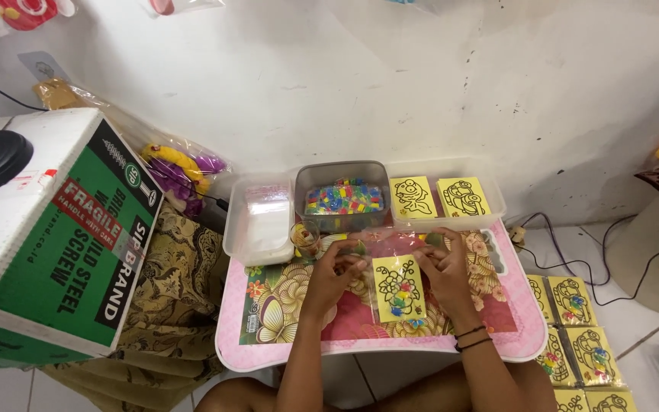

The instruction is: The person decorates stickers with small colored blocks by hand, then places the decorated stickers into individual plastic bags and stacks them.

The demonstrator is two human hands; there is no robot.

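- Yellow card (399, 288): lies between both hands, long axis running away from the person.
- Left hand (342, 263): fingers curled, contents unclear.
- Right hand (445, 263): fingers curled on a small piece; nearer the card.

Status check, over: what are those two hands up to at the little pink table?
Left hand and right hand pinching a clear bag over the yellow card. Card lies flat on the pink table. Bead tub just behind, nothing blocking.
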